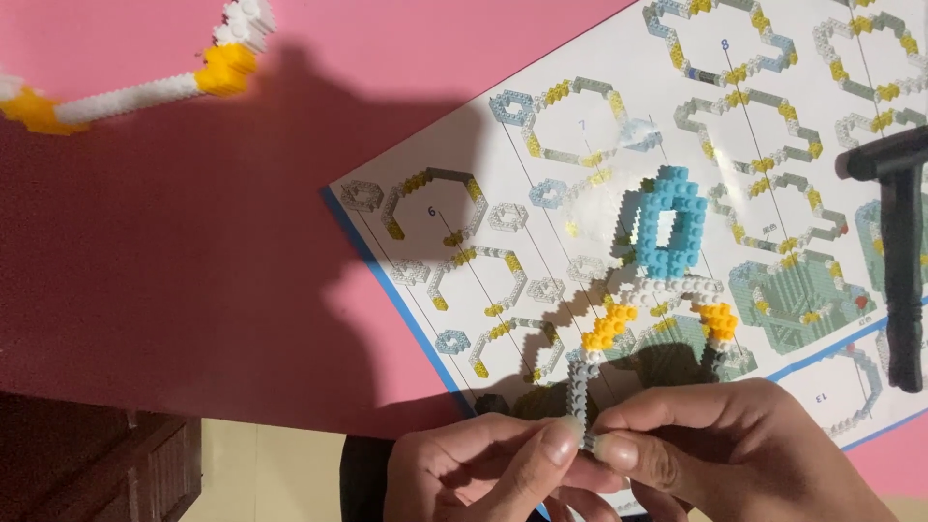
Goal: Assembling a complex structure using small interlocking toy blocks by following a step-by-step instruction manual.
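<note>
Both hands pinched micro-brick model [646, 290] | left hand [474, 469], right hand [720, 449] closed on grey leg, above instruction sheet [541, 145] | firm, level squeeze advised

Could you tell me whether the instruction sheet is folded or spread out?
Spread out. The instruction sheet lies flat on the pink table, diagrams showing, with no crease visible; its near edge is hidden behind the hands.

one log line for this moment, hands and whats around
left hand: pinching grey end of brick model | right hand: pinching same end | under: instruction sheet | right: black tool | top left: white-yellow brick strip
</note>
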